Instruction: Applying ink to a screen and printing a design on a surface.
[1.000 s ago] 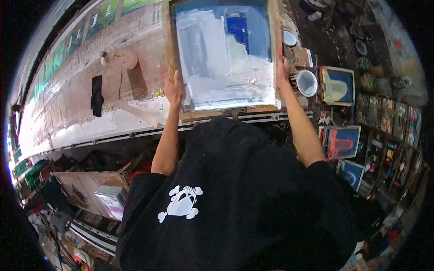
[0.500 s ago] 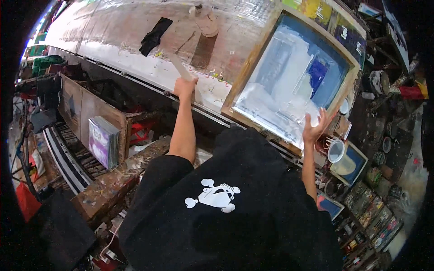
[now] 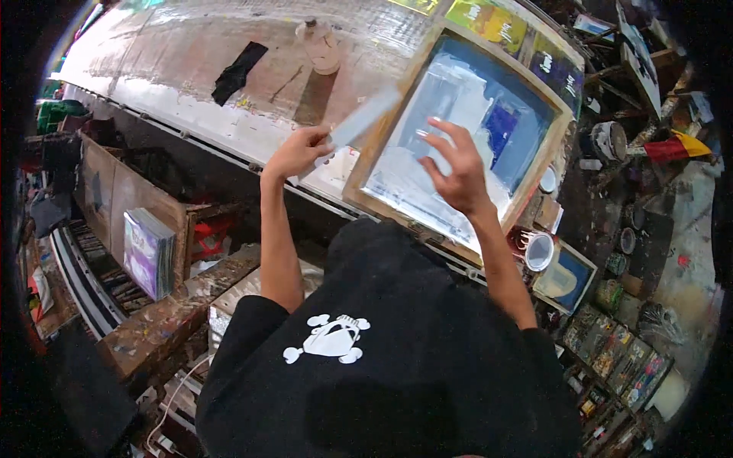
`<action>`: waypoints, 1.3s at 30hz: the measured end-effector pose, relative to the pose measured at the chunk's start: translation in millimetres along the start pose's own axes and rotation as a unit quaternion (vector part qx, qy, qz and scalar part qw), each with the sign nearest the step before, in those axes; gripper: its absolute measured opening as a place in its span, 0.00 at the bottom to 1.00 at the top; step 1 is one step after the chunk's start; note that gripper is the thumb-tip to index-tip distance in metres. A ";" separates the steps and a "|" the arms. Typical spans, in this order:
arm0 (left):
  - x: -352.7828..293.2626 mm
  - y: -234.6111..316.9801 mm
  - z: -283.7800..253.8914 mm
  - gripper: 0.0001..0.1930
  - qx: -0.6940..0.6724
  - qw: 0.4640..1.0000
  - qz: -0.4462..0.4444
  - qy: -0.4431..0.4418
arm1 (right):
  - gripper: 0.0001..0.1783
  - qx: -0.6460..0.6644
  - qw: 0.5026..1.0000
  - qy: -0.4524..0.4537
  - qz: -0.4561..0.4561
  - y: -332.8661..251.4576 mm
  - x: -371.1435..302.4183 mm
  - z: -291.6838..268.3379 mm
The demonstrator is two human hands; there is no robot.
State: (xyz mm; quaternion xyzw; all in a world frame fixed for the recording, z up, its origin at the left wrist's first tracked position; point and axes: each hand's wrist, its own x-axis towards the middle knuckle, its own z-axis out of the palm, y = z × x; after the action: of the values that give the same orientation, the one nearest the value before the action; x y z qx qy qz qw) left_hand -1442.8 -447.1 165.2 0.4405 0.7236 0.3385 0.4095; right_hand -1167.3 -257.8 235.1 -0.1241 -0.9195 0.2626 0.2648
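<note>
My left hand [image 3: 298, 153] is closed around one end of a flat, pale squeegee [image 3: 362, 122], which slants up to the right. Its far end reaches the left rail of a wooden-framed printing screen [image 3: 562, 126]. White ink [image 3: 435, 164] is smeared over much of the blue mesh, beside a dark purple patch [image 3: 501, 131]. Over the lower part of the screen, my right hand [image 3: 456, 168] is held with fingers apart and nothing in them. There is white on its fingertips. Whether it touches the mesh I cannot tell.
On the long printing table [image 3: 183, 53] lie a black cloth [image 3: 239, 72] and a clear bottle [image 3: 322, 55]. A white-rimmed ink pot [image 3: 538, 252] stands right of the screen. Stacked printed sheets [image 3: 149, 252] lean on a wooden box at the left. Yellow and purple prints [image 3: 489, 27] lie behind the screen.
My right hand has moved left from the screen's right edge to over the mesh. The squeegee in my left hand has swung from pointing up-left to pointing up-right. The view has shifted.
</note>
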 end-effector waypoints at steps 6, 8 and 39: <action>2.4 118.5 31.3 0.12 0.109 0.987 0.088 -0.079 | 0.14 -0.076 0.993 -0.067 -0.060 -10.6 38.3 -3.4; 4.5 135.1 38.1 0.11 0.188 0.974 0.115 -0.052 | 0.11 -0.065 0.991 -0.100 -0.051 4.2 31.9 -8.6; 37.7 45.9 123.9 0.21 -0.005 0.991 0.001 0.135 | 0.18 0.487 0.597 0.331 0.545 18.0 -129.7 -14.5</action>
State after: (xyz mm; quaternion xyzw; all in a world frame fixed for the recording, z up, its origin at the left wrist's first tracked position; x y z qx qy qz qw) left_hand -1326.2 -379.0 139.3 0.3893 0.7701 0.3990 0.3102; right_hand -1050.2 -284.4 181.0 -0.5336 -0.2655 0.7073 0.3801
